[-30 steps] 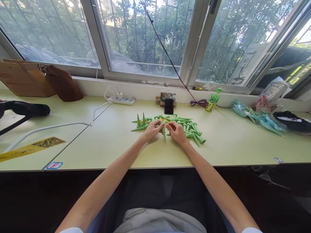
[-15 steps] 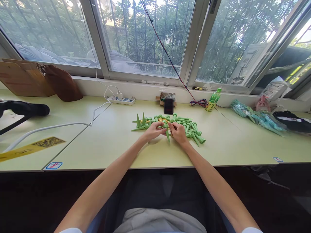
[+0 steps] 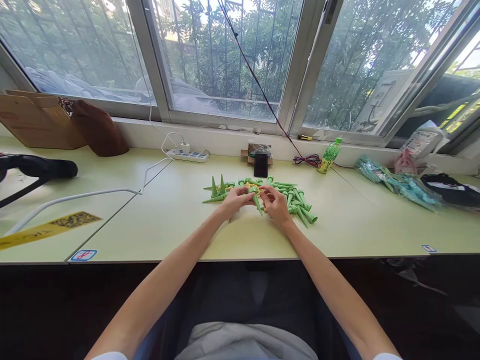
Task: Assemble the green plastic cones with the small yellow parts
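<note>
My left hand is closed on a green plastic spike, whose wide ribbed end is up and whose point slants down to the right. Just right of it, my right hand has bent fingers, with thumb and forefinger a little apart and nothing visible between them. Behind and between the hands lie small yellow pieces, partly hidden by my fingers. More green spikes are heaped on the right. Two green cones stand point up at the left, beside others lying flat.
On the pale table, a phone-like black object leans against a small box behind the spikes. A green bottle stands back right, near teal plastic packets. A power strip and white cable are left.
The spike in my left hand has risen slightly and tilted, its point swinging right. My right hand's fingers have moved a little away from it and loosened.
</note>
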Action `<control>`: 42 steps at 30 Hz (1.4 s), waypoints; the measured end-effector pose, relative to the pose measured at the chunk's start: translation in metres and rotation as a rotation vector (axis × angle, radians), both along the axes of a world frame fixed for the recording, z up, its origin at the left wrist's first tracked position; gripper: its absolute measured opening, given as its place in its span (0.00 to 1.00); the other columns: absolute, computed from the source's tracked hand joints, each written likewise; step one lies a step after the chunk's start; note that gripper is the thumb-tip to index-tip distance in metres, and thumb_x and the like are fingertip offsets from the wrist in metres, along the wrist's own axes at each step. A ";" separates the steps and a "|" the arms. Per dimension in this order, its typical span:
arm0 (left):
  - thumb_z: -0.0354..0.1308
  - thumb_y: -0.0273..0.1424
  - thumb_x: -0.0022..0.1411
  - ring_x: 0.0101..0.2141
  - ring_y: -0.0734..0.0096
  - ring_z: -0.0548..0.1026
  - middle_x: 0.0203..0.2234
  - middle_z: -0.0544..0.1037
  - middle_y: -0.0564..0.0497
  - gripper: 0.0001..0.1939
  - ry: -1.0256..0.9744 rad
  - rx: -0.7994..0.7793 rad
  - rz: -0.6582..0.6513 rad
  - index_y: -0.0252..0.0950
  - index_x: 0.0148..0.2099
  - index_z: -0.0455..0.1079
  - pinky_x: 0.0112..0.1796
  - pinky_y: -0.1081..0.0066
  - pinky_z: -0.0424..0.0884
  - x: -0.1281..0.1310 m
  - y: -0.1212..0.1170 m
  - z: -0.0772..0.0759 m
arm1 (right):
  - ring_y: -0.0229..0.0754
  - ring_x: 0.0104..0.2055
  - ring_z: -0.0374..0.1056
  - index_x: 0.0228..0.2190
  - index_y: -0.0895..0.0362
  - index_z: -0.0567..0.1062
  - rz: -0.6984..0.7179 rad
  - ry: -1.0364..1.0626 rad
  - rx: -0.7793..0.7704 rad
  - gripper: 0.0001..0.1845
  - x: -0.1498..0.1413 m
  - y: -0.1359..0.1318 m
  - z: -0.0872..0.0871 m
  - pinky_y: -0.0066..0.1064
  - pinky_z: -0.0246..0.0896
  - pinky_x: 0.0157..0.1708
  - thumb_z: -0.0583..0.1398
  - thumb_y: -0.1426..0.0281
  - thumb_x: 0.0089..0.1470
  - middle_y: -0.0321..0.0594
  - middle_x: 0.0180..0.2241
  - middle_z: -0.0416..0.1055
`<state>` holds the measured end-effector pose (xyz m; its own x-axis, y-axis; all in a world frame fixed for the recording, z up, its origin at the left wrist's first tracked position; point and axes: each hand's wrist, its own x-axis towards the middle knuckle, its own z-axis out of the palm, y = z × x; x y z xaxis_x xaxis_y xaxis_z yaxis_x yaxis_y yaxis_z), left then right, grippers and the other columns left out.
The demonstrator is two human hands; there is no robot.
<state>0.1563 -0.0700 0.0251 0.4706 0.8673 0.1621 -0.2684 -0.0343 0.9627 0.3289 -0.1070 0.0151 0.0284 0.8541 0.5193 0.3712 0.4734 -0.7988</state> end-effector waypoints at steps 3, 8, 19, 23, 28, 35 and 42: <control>0.76 0.39 0.43 0.32 0.69 0.78 0.32 0.79 0.47 0.22 -0.058 -0.083 0.021 0.30 0.34 0.74 0.42 0.63 0.78 0.000 0.001 0.002 | 0.38 0.26 0.66 0.44 0.56 0.77 0.017 -0.029 0.041 0.18 0.000 0.000 0.001 0.30 0.63 0.27 0.59 0.57 0.60 0.41 0.35 0.75; 0.77 0.37 0.40 0.32 0.68 0.78 0.31 0.79 0.45 0.22 -0.075 -0.134 0.021 0.29 0.34 0.74 0.41 0.62 0.78 0.000 0.001 0.003 | 0.42 0.34 0.70 0.44 0.57 0.78 0.024 -0.020 0.028 0.18 0.000 0.001 0.001 0.33 0.68 0.34 0.59 0.59 0.59 0.45 0.40 0.77; 0.73 0.40 0.48 0.30 0.71 0.77 0.31 0.74 0.51 0.21 0.026 0.056 0.051 0.31 0.36 0.72 0.38 0.64 0.79 -0.002 0.005 -0.008 | 0.44 0.32 0.71 0.38 0.58 0.78 0.015 -0.007 -0.026 0.15 0.002 0.003 -0.002 0.33 0.66 0.31 0.60 0.60 0.57 0.45 0.33 0.77; 0.71 0.42 0.49 0.27 0.74 0.76 0.32 0.71 0.52 0.22 0.125 0.118 0.109 0.33 0.39 0.70 0.30 0.70 0.77 -0.002 0.001 -0.002 | 0.42 0.29 0.68 0.36 0.58 0.78 0.014 -0.042 -0.025 0.16 0.002 0.003 -0.001 0.32 0.63 0.28 0.60 0.58 0.57 0.42 0.28 0.75; 0.70 0.42 0.51 0.27 0.77 0.73 0.34 0.70 0.52 0.25 0.136 0.169 0.148 0.35 0.46 0.68 0.26 0.72 0.76 -0.002 -0.001 0.001 | 0.40 0.24 0.62 0.30 0.57 0.76 0.016 -0.085 -0.018 0.18 0.001 0.002 -0.001 0.31 0.58 0.25 0.58 0.55 0.59 0.37 0.22 0.69; 0.67 0.43 0.55 0.29 0.75 0.75 0.42 0.73 0.46 0.25 0.187 0.229 0.110 0.35 0.49 0.66 0.26 0.73 0.75 -0.003 0.002 -0.003 | 0.39 0.20 0.59 0.25 0.55 0.71 0.021 -0.145 -0.048 0.25 0.002 0.000 0.001 0.31 0.55 0.23 0.53 0.50 0.62 0.34 0.16 0.62; 0.68 0.41 0.55 0.28 0.74 0.76 0.38 0.74 0.49 0.23 0.156 0.175 0.108 0.36 0.48 0.67 0.27 0.73 0.75 -0.003 0.002 -0.002 | 0.39 0.21 0.60 0.23 0.55 0.69 0.039 -0.108 -0.051 0.26 0.001 0.002 -0.001 0.30 0.56 0.22 0.51 0.49 0.63 0.36 0.18 0.64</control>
<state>0.1536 -0.0680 0.0230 0.4082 0.8788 0.2472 -0.1027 -0.2248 0.9690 0.3301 -0.1052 0.0142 -0.0591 0.8788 0.4735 0.4389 0.4489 -0.7784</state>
